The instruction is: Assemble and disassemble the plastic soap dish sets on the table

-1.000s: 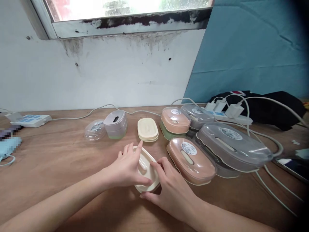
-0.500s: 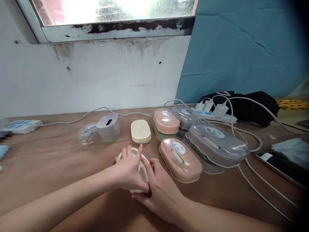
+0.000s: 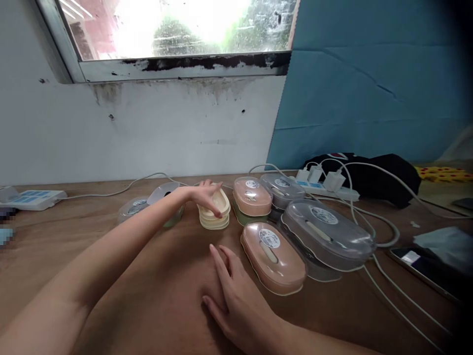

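My left hand point(image 3: 205, 195) reaches far across the wooden table point(image 3: 74, 246) and grips a cream oval lid point(image 3: 220, 202), which sits tilted on top of the stack of cream lids point(image 3: 213, 220). My right hand point(image 3: 236, 296) lies flat on the table near me, fingers stretched out, holding nothing. A pink-lidded oval box point(image 3: 273, 256) lies just right of that hand.
Behind are a pink-lidded box on a green base point(image 3: 252, 197), two grey-lidded boxes point(image 3: 327, 231), a small grey box point(image 3: 164, 197) and a clear lid point(image 3: 133, 209). A power strip with chargers point(image 3: 325, 185), white cables, a phone point(image 3: 424, 266) and dark cloth point(image 3: 380, 175) fill the right.
Both hands held the cream lid near the table's middle. My left hand has carried it away to the cream stack at the back; my right hand has let go and rests flat.
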The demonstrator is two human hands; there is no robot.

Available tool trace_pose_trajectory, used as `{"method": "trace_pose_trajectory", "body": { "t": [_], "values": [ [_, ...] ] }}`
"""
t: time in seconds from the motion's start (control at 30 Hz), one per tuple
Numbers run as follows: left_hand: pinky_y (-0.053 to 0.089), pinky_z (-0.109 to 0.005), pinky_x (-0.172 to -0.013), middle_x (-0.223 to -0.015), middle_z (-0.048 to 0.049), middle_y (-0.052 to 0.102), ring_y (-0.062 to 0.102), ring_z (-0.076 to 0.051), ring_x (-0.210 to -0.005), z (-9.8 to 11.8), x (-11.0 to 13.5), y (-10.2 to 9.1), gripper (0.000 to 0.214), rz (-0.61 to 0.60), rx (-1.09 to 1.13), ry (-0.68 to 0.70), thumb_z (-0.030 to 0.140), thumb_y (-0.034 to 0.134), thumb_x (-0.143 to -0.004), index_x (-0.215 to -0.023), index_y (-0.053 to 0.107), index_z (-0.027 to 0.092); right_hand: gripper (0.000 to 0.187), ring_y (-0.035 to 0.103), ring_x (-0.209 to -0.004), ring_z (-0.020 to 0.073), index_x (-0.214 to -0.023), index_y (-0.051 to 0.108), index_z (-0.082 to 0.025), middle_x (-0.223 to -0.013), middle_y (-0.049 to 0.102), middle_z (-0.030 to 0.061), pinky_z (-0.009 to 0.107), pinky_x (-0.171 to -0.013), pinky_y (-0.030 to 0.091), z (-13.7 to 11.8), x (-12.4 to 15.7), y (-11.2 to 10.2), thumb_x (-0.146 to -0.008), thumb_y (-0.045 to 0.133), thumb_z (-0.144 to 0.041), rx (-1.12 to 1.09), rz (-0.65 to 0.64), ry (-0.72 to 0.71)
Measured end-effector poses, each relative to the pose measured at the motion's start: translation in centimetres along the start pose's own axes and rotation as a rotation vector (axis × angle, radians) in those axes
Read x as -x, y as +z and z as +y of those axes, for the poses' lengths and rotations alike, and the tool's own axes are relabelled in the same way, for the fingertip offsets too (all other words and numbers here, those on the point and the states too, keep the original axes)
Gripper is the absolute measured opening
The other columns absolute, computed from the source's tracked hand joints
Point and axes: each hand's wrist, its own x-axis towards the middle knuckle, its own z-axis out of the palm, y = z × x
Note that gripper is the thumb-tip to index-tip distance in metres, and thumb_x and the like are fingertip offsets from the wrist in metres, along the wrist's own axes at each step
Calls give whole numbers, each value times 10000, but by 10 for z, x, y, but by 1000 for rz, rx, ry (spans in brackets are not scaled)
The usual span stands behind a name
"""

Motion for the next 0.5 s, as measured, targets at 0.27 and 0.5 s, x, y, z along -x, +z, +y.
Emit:
{"method": "trace_pose_trajectory", "body": {
  "t": [0.27, 0.5],
  "values": [
    [145, -460, -1070, -1494, -122, 74, 62, -305, -1359, -19, -28, 12, 1168, -158, 53, 106, 542, 724, -444, -1415, 163, 218, 648, 376, -1220, 371, -1358, 287, -48, -1336, 350, 266, 538, -960, 369, -5, -3, -8, -763, 486, -207, 66, -95, -22],
    [139, -498, -1058, -1492, -154, 40, 37, -339, -1354, -18, -12, 6, 1192, -166, 47, 112, 519, 753, -437, -1418, 153, 204, 518, 430, -1139, 338, -1276, 423, -76, -1269, 420, 227, 501, -930, 400, -7, -2, -10, -785, 481, -231, 79, -63, -20]
  ]
}}
